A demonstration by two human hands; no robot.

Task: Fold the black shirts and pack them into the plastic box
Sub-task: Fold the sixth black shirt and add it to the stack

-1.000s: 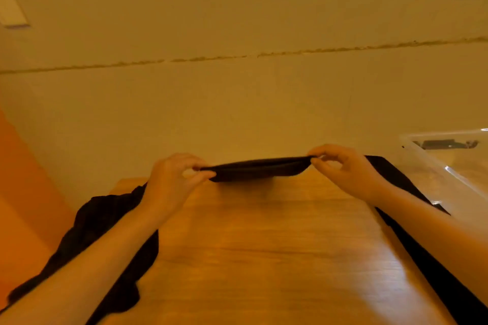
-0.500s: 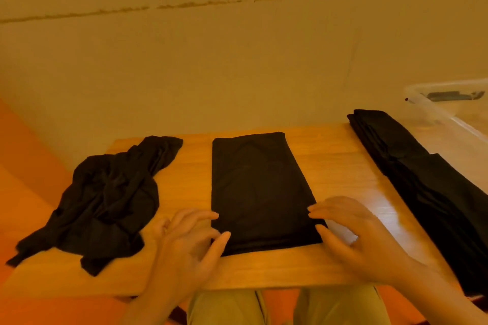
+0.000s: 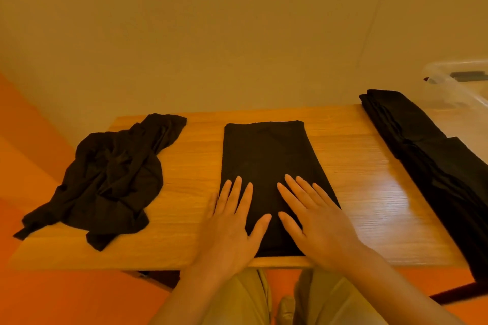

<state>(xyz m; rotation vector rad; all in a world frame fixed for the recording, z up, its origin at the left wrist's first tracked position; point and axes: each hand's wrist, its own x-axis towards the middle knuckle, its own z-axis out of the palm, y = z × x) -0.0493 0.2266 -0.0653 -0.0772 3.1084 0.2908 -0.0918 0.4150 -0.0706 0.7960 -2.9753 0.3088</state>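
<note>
Warm, dim orange-yellow light; soft glare on the tabletop (image 3: 369, 208) at right; wide-angle bending at edges; black cloth loses detail.

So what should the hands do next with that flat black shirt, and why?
Probably fold the shirt in half, near end over far end. Both hands, left hand and right hand, lie flat on its near end, and it is still a long strip on the table. The folded stack by the plastic box looks like it holds shorter pieces, so one more fold seems due.
</note>
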